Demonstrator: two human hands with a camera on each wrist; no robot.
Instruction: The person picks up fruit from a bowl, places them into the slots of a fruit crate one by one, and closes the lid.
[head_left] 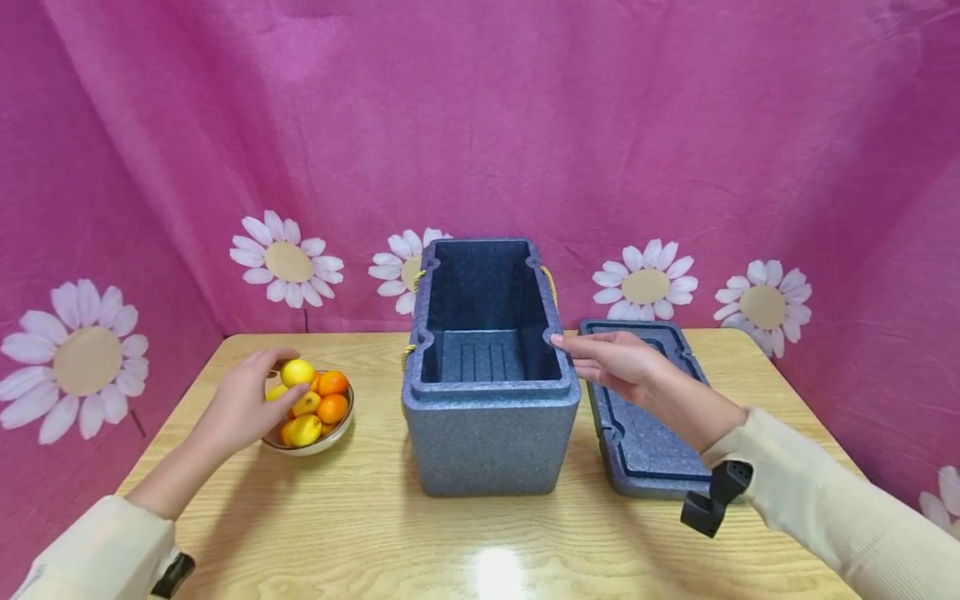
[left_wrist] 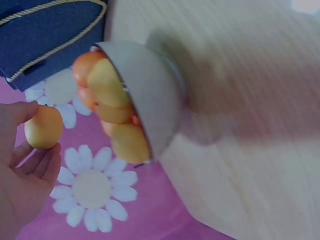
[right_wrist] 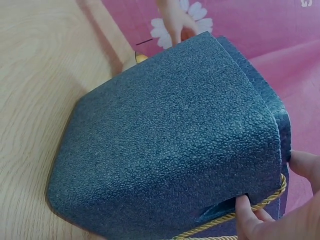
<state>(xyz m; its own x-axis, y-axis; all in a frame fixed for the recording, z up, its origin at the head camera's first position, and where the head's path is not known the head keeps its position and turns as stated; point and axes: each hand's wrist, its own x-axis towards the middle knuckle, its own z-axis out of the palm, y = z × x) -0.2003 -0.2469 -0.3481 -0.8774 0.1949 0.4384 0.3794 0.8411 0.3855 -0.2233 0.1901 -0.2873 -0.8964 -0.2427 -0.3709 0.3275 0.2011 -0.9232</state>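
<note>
My left hand [head_left: 247, 400] pinches a lemon [head_left: 297, 374] between thumb and fingers, just above a bowl [head_left: 318, 443] of lemons and oranges. In the left wrist view the held lemon [left_wrist: 43, 127] is apart from the fruit in the bowl. A dark grey foam box [head_left: 491, 450] stands lidless at the middle of the table, its ribbed floor showing. My right hand [head_left: 622, 362] grips the box's right side near the front, thumb at the rim. The right wrist view shows its fingers [right_wrist: 245, 212] at a side recess beside a gold rope [right_wrist: 272, 197].
The box's lid [head_left: 652, 437] lies on the wooden table [head_left: 360, 533] to the right of the box. Another gold rope [head_left: 408, 357] hangs on the box's left side. Behind the table is a pink cloth [head_left: 480, 125] with white daisies.
</note>
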